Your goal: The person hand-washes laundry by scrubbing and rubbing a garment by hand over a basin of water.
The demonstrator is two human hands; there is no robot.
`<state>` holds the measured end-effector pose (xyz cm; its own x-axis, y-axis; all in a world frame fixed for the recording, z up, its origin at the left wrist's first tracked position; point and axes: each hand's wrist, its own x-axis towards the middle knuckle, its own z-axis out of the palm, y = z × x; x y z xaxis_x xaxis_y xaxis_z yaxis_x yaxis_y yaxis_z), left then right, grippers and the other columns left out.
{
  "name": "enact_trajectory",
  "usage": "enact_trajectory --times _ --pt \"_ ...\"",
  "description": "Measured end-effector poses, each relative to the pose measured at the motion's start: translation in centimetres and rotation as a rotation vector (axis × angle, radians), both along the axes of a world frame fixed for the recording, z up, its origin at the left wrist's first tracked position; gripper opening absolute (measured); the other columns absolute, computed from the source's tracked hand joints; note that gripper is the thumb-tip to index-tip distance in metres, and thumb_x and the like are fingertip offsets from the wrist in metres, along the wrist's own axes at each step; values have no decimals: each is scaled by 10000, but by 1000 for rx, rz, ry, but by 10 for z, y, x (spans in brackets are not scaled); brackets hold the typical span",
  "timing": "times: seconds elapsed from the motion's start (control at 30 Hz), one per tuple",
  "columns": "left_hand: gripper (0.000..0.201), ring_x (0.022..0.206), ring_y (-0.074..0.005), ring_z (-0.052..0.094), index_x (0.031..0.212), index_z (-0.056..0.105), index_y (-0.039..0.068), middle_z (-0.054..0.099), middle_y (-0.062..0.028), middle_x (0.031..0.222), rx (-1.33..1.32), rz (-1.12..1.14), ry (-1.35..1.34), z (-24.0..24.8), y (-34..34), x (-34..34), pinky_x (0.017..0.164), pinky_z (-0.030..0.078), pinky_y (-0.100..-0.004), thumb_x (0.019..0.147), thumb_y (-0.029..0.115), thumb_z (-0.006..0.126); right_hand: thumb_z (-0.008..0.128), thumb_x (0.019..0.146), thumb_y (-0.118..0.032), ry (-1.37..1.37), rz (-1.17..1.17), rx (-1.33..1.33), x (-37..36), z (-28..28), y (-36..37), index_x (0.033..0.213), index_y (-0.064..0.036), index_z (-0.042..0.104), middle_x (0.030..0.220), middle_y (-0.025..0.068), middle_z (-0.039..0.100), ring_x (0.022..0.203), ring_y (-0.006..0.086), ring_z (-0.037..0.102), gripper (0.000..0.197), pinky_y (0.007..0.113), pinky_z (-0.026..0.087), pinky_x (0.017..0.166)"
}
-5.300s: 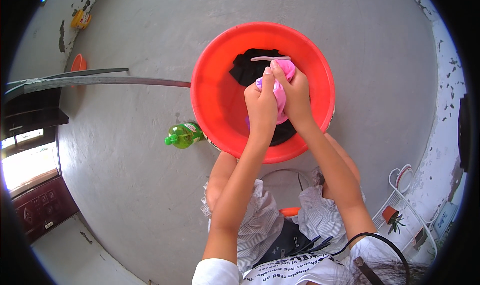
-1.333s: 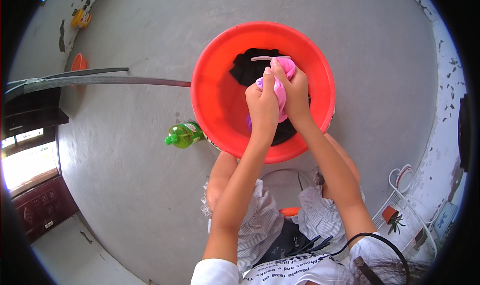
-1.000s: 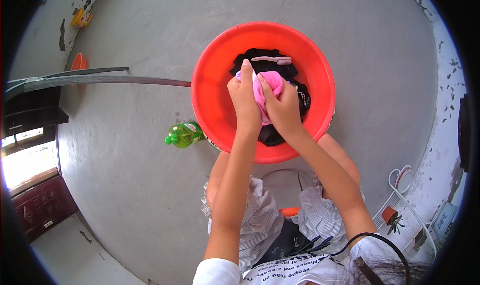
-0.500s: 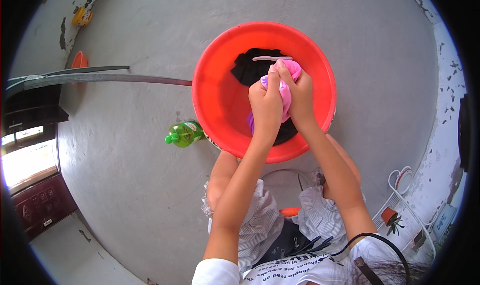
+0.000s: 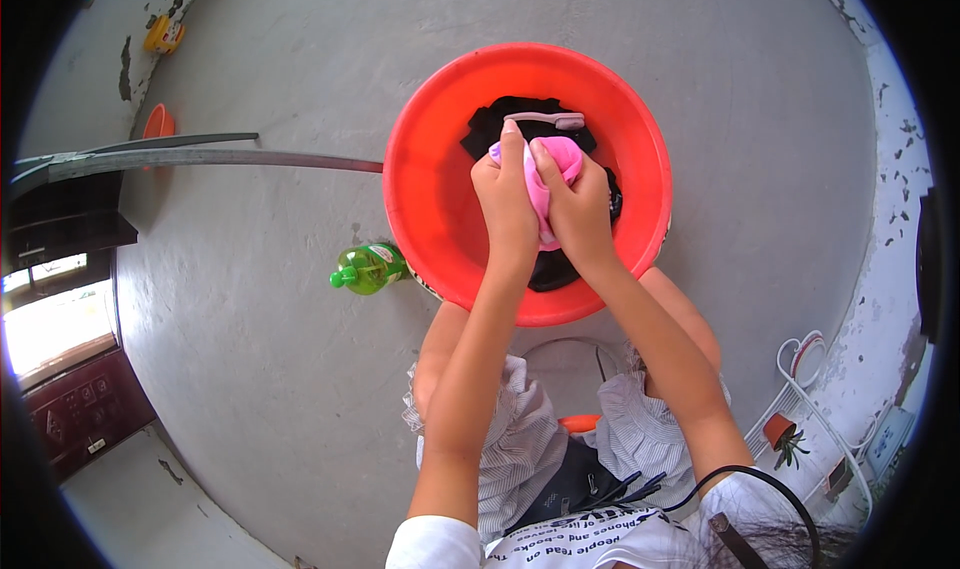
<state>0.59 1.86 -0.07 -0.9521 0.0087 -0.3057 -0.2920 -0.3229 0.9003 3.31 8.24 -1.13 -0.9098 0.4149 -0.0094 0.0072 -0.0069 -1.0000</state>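
Observation:
A bunched pink cloth [image 5: 560, 157] is gripped between my two hands over a large red basin [image 5: 425, 234]. My left hand [image 5: 508, 197] is closed on its left side, the thumb pointing up and away. On the right side, my right hand [image 5: 580, 204] wraps the cloth with its thumb on top. Beneath and beyond them, black cloth [image 5: 490, 134] lies in the basin, and more black fabric [image 5: 550, 271] shows below my wrists. A pale pink brush [image 5: 568, 121] rests on the far black cloth. The hands hide part of the basin's bottom.
A green bottle [image 5: 368, 269] of liquid stands against the basin's left side. A grey bar [image 5: 230, 156] reaches the basin's rim from the left. To the right is a white rack [image 5: 835, 424] with a potted plant [image 5: 780, 431]. A small orange bowl [image 5: 158, 121] sits far left.
Both hands have shifted left and slightly nearer with the pink cloth. More of the brush now shows, and the purple part of the cloth is no longer visible.

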Motion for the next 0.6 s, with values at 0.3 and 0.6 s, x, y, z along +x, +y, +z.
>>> enact_trajectory --times 0.3,0.6 --pt "425 461 -21 318 528 423 39 396 49 494 -119 -40 38 1 12 10 403 237 -232 902 233 478 548 861 -223 28 -43 -165 -15 -8 16 665 -23 528 577 -12 492 541 62 433 281 239 369 501" --pt "396 495 -19 315 558 395 95 379 61 534 -41 9 24 -1 -10 -10 423 249 -230 909 260 477 584 838 -224 8 5 85 3 -3 -9 793 24 585 626 117 588 578 116 549 252 279 424 529"
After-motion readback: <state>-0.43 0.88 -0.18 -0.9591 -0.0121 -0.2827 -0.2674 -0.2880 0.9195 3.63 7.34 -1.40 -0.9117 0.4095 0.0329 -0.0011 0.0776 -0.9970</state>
